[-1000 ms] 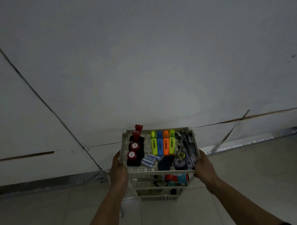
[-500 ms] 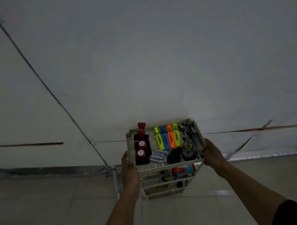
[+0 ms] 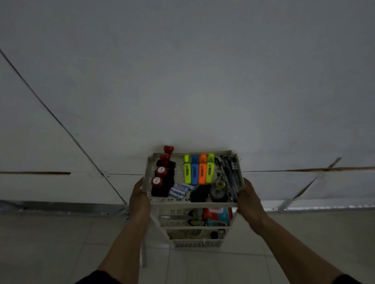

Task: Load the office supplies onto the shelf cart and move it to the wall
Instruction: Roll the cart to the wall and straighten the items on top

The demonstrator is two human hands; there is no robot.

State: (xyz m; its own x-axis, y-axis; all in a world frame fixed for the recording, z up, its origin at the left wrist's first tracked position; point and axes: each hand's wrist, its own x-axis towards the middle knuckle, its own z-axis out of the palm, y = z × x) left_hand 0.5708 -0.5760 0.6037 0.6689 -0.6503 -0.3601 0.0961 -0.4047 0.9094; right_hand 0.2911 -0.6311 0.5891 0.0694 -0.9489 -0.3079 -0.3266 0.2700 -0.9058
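Gripping the shelf cart (image 3: 193, 205), left hand (image 3: 139, 198) and right hand (image 3: 248, 200).

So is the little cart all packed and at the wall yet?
Packing looks done: highlighters, stamps, batteries and pens fill the shelf cart, and the lower shelves hold things too. The left hand and right hand grip its top tray. Its far edge looks right by the wall, so only letting go seems left.

Cream perforated shelf cart (image 3: 193, 204). Top tray: highlighters (image 3: 198, 172) yellow, blue, orange, green; stamps (image 3: 162, 176) black w/ red caps at left edge; pens (image 3: 230, 174) black at right edge; batteries (image 3: 179, 190) blue-white.
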